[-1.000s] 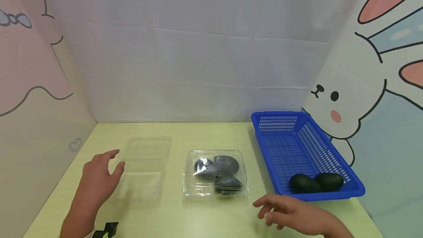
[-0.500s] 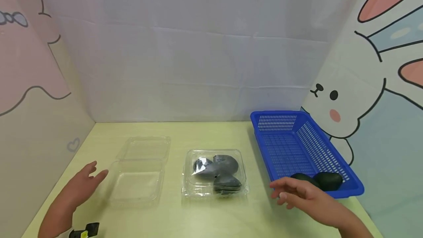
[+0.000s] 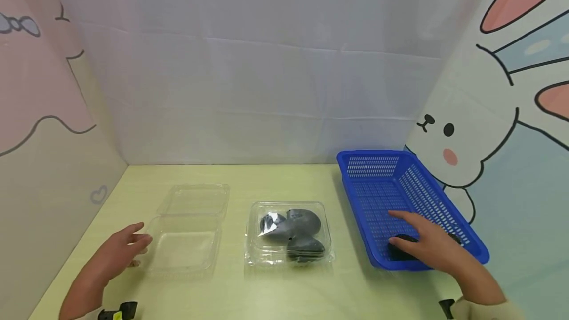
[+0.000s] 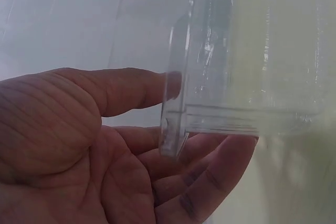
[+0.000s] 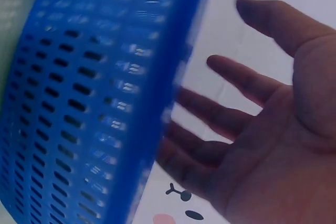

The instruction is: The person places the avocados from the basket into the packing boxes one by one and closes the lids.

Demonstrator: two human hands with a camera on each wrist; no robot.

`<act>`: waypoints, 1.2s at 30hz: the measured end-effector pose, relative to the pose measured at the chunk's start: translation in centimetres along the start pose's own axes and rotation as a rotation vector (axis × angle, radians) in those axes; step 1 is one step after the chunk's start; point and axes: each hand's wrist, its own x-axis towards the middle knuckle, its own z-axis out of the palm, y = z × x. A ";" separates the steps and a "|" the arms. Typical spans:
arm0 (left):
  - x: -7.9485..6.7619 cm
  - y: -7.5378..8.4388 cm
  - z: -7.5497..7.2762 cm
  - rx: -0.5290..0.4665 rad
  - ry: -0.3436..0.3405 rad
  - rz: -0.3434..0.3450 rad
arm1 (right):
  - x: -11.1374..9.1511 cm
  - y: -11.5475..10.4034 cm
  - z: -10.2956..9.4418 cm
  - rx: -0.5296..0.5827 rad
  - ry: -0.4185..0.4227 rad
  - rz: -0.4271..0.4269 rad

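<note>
My left hand (image 3: 117,251) is beside the left edge of an open, clear plastic clamshell box (image 3: 186,248), its lid (image 3: 195,199) folded back. In the left wrist view, the thumb (image 4: 152,88) overlaps the rim and the relaxed fingers (image 4: 215,179) lie along its lower edge. My right hand (image 3: 428,246), fingers spread, hovers above the front of a blue plastic basket (image 3: 378,196). Beneath it, one dark green avocado (image 3: 400,250) shows partly between thumb and fingers. Another (image 3: 455,237) is almost hidden behind the hand.
Between the hands stands a closed clear clamshell box (image 3: 273,257) with several dark avocados (image 3: 304,221) inside. A white sheet (image 3: 266,73) hangs behind the pale yellow table (image 3: 284,295). Printed panels, one with a rabbit (image 3: 480,137), flank both sides.
My right hand has moved right and forward, from beside the basket to over its avocados, its fingers opening wider. The left hand drew back left from the open box, then shifted slightly toward it.
</note>
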 end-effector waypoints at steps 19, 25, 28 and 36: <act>0.6 0.3 1.6 -0.110 -0.021 -0.016 | 2.0 1.9 1.2 -0.248 -0.205 0.185; 0.5 0.3 1.9 -0.151 -0.027 -0.024 | 2.4 1.8 1.3 -0.221 -0.256 0.211; 0.4 0.5 2.1 -0.173 -0.024 -0.022 | 2.6 1.7 1.3 -0.209 -0.278 0.209; -0.1 1.0 2.6 -0.129 -0.021 -0.066 | 2.6 1.6 1.4 -0.212 -0.302 0.213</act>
